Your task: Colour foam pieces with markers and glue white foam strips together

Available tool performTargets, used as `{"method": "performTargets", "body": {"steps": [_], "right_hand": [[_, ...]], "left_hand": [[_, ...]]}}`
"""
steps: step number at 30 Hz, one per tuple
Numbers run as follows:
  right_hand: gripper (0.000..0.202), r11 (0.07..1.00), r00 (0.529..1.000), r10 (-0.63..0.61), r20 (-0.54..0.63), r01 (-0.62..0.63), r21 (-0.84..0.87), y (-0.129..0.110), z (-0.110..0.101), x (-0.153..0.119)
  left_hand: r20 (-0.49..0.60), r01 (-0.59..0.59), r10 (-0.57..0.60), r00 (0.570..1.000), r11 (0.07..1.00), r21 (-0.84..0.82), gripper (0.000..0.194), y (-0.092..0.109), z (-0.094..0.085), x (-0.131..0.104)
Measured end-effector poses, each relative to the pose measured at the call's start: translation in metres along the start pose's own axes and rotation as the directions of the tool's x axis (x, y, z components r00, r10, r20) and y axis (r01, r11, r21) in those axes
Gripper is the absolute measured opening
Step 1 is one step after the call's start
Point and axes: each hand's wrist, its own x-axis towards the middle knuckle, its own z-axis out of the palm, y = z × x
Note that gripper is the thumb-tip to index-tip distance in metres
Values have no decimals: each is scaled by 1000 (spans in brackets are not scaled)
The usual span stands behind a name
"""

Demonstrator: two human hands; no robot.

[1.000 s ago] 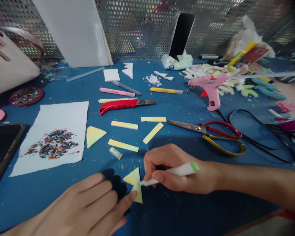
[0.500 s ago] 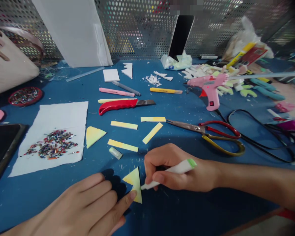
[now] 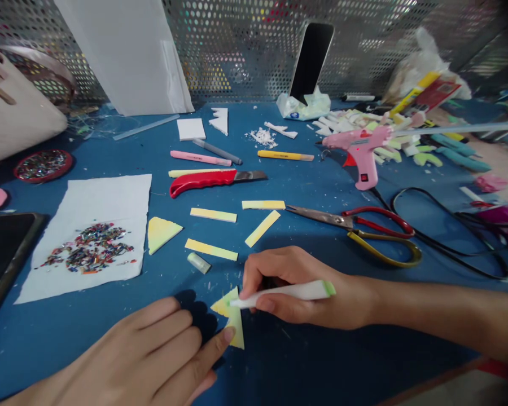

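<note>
A white marker with a green end [image 3: 302,290] is gripped in my right hand [image 3: 305,287], its tip on the upper part of a notched yellow-green piece [image 3: 236,324]. My left hand [image 3: 152,349] lies flat with its fingers extended, the index fingertip pressing the lower part of that piece against the blue table. Just above the piece lies a pale green marker cap [image 3: 198,263]. Yellow-green strips [image 3: 211,250] and a yellow-green wedge [image 3: 163,234] lie farther up.
Scissors [image 3: 351,221], a red-handled knife [image 3: 207,181] and a pink glue gun [image 3: 364,148] with a black cord lie beyond my hands. Beads on white paper [image 3: 105,197] are at left, beside a dark tablet [image 3: 8,254]. A phone [image 3: 312,62] stands at the back.
My right hand has moved the marker slightly up and left, from the piece's right edge onto its upper part. My left hand has not visibly moved.
</note>
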Motion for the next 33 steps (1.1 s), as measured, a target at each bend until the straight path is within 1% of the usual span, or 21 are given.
{"method": "performTargets", "body": {"steps": [2, 5, 8, 11, 15, 18, 22, 24, 26, 28, 30, 31, 33], "right_hand": [[24, 1000, 1000, -10, -24, 10, -3, 0, 0, 0], [30, 998, 1000, -15, 5, 15, 55, 1, 1, -1], [25, 999, 998, 25, -51, -22, 43, 2, 1, -2], [28, 999, 1000, -8, -19, 9, 54, 1, 1, -3], [20, 1000, 998, 15, -57, -14, 25, 0, 0, -3], [20, 999, 1000, 5, -19, -5, 46, -1, -1, -2], [20, 999, 998, 13, -68, -10, 43, -2, 0, -2], [23, 998, 999, 0, -35, 2, 64, -1, 0, -2], [29, 993, 1000, 4, 10, -5, 121, 0, 0, -2], [26, 989, 1000, 28, -12, -26, 144, 1, 0, -2], [19, 993, 996, 60, -61, -53, 106, 0, 0, -2], [18, 994, 997, 60, -57, -54, 93, 0, 0, -2], [22, 993, 999, 46, -13, -44, 113, -1, 0, -2]], "left_hand": [[0, -5, 5, 1000, 1000, -1, 25, 0, 1, 0], [13, -2, 2, 1000, 1000, 0, 27, 0, 3, -1], [11, 3, -3, 1000, 1000, -3, 27, 0, 2, -1], [9, 4, -4, 1000, 1000, -11, 28, 0, 1, -1], [11, -2, 2, 1000, 1000, -7, 30, -1, 2, -3], [14, -3, 3, 1000, 1000, -2, 29, -1, 4, -4], [13, -3, 3, 1000, 1000, -1, 26, 0, 3, -6], [13, -1, 1, 1000, 1000, -3, 26, 0, 3, -6], [16, 2, -2, 1000, 1000, -2, 28, 1, 2, -7], [23, 0, 0, 1000, 1000, 0, 29, 1, 3, -8], [29, -3, 3, 1000, 1000, 0, 29, 1, 5, -10], [32, -3, 3, 999, 1000, -1, 28, 0, 5, -11], [34, 0, 0, 999, 1000, -5, 28, 0, 6, -12]]}}
